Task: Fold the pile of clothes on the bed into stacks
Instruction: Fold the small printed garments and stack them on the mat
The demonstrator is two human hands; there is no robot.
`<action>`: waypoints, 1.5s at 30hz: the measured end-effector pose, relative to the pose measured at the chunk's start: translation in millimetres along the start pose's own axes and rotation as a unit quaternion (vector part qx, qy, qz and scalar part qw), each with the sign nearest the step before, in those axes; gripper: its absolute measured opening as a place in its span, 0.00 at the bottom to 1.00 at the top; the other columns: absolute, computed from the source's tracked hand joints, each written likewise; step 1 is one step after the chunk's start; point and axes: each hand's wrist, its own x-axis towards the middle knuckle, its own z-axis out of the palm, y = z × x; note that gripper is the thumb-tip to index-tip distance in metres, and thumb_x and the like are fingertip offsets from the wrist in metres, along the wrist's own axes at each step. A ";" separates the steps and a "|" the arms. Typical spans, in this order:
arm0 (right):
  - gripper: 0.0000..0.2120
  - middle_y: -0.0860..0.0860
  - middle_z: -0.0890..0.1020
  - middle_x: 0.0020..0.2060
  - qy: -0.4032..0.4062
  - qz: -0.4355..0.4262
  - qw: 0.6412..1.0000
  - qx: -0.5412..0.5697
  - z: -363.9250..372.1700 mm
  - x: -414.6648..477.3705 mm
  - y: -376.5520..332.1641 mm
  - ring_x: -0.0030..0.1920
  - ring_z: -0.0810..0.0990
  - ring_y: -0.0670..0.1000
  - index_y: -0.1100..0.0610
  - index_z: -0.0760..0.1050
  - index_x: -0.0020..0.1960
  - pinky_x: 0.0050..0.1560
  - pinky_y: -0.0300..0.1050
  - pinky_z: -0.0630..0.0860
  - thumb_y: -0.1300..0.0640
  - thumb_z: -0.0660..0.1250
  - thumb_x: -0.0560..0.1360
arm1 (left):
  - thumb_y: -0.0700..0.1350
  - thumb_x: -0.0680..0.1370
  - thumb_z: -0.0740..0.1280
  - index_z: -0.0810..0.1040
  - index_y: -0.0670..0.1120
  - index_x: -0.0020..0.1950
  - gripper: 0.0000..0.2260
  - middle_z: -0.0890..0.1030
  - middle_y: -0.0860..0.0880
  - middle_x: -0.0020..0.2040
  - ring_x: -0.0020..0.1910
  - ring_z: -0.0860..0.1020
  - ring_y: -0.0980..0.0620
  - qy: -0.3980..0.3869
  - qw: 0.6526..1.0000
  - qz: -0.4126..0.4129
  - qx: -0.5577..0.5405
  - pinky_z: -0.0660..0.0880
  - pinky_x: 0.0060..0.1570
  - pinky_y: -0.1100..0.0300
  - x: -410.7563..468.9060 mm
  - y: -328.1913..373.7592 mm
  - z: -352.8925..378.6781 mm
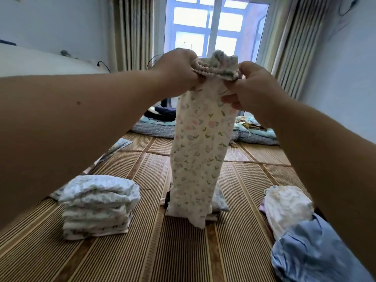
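Observation:
I hold a pair of cream floral trousers (200,147) up in the air by the gathered waistband. My left hand (179,69) grips the waistband's left end and my right hand (251,86) pinches its right end. The legs hang straight down together, and the hem reaches a small folded heap (220,199) on the bamboo mat (142,251). A neat stack of folded floral clothes (97,208) stands at the left. Unfolded clothes, white (284,206) and light blue (309,255), lie in a pile at the right.
Folded quilts and bedding (258,133) lie at the far end of the bed below the window (215,23). A patterned cloth (120,145) lies flat along the left edge. Curtains hang either side, and walls close in left and right.

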 end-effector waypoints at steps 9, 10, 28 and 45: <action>0.08 0.58 0.85 0.48 -0.193 0.142 0.961 0.141 0.1 -152.9 24.1 0.46 0.86 0.57 0.49 0.77 0.55 0.52 0.56 0.81 0.59 0.65 0.78 | 0.44 0.71 0.73 0.81 0.48 0.40 0.01 0.83 0.50 0.35 0.33 0.82 0.55 -0.158 0.986 -0.007 -0.059 0.80 0.36 0.60 -146.4 7.4 2.5; 0.08 0.55 0.86 0.47 -0.226 0.159 0.951 0.138 2.6 -170.0 30.6 0.46 0.86 0.56 0.47 0.78 0.53 0.47 0.51 0.82 0.58 0.65 0.78 | 0.45 0.71 0.73 0.81 0.49 0.39 0.02 0.82 0.53 0.33 0.31 0.81 0.56 -0.190 0.980 -0.013 -0.061 0.78 0.32 0.62 -164.6 4.1 5.5; 0.07 0.47 0.78 0.32 -0.362 0.358 0.860 0.026 67.2 -271.5 133.1 0.24 0.69 0.42 0.57 0.78 0.50 0.23 0.35 0.64 0.54 0.64 0.79 | 0.52 0.79 0.65 0.79 0.52 0.48 0.06 0.83 0.51 0.45 0.38 0.79 0.56 -0.459 0.839 -0.227 -0.185 0.76 0.39 0.62 -305.8 -85.1 108.1; 0.22 0.42 0.77 0.64 -0.274 0.054 0.922 -0.270 120.9 -273.9 227.3 0.65 0.70 0.40 0.43 0.73 0.66 0.68 0.49 0.68 0.39 0.58 0.75 | 0.69 0.70 0.62 0.60 0.66 0.73 0.31 0.53 0.71 0.73 0.75 0.51 0.63 -0.434 0.899 -0.047 -0.033 0.51 0.70 0.59 -344.3 -149.8 169.1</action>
